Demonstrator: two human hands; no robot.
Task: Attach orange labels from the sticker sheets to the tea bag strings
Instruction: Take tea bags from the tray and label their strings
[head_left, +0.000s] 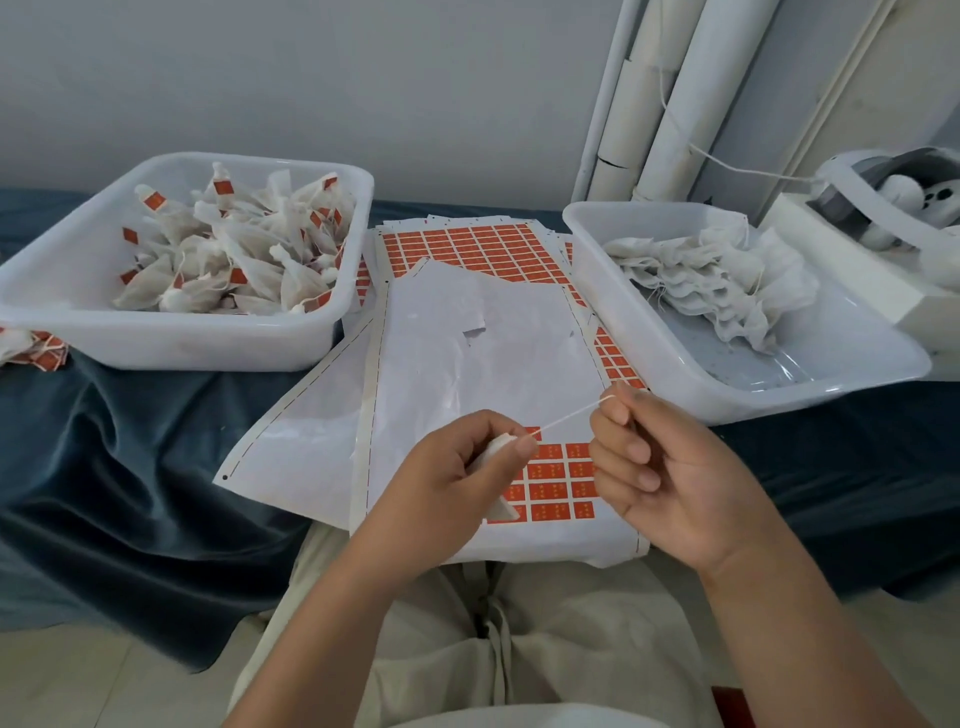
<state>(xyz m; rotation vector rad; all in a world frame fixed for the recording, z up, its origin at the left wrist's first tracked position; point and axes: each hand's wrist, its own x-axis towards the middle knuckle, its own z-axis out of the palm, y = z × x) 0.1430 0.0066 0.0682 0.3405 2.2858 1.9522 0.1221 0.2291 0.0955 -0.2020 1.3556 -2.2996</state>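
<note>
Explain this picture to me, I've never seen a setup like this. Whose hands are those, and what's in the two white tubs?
There is no machine here. The single picture comes from a camera worn on a person's head, looking down at their own two hands. The left hand holds a white tea bag. The right hand pinches the end of its string, which runs straight between the hands. Under the hands lies a sticker sheet, mostly peeled, with rows of orange labels at its near end. Another sheet shows further back. Everything sits on a blue cloth. The left tub holds labelled tea bags, and the right tub holds plain tea bags with no labels.
</note>
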